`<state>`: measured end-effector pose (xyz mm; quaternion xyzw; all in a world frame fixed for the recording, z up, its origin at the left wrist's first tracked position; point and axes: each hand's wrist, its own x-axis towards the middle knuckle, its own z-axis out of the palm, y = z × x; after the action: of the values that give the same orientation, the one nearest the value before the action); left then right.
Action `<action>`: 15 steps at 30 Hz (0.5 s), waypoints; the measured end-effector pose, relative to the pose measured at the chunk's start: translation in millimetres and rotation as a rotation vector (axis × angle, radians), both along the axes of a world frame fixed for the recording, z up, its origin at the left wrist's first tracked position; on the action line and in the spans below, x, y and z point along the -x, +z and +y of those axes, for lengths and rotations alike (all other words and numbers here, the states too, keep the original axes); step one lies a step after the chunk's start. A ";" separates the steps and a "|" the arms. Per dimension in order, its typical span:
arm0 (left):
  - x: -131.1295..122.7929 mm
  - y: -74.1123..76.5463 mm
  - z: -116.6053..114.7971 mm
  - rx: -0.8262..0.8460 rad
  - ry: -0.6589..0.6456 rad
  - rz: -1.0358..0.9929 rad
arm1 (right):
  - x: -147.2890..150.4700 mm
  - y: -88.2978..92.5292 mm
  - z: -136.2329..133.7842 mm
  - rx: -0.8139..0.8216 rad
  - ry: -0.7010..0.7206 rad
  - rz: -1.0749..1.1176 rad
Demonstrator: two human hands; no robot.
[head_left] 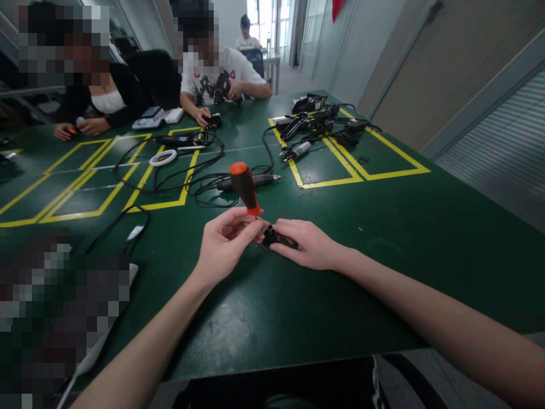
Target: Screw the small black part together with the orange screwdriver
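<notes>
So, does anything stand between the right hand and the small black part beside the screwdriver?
Nothing visible does: the right hand is right at the small black part. The left hand, holding the orange-and-black screwdriver, sits on the opposite side, not between them.

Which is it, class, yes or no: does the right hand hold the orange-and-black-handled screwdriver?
No, the left hand holds the screwdriver, while the right hand holds a small black part.

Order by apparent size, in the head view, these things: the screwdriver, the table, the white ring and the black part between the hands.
1. Table
2. Screwdriver
3. White ring and black part: unsure, because the black part is nearer and partly hidden.
</notes>
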<state>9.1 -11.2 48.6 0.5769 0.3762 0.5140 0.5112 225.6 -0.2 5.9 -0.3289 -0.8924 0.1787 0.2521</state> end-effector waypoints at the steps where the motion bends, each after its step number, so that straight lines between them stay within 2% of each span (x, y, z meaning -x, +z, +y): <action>1: 0.4 -0.4 0.1 -0.013 -0.013 -0.001 | 0.0 0.1 0.1 0.003 -0.001 -0.005; 8: -1.5 -3.3 1.5 -0.043 0.010 0.019 | 0.3 -0.6 0.0 -0.001 -0.007 -0.012; 15: -2.0 0.5 0.2 -0.030 0.031 0.035 | -0.4 0.2 0.2 -0.009 -0.007 -0.016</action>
<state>11.1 -10.9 49.1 0.5875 0.3865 0.5172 0.4878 226.0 0.0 6.0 -0.3324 -0.8939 0.1714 0.2471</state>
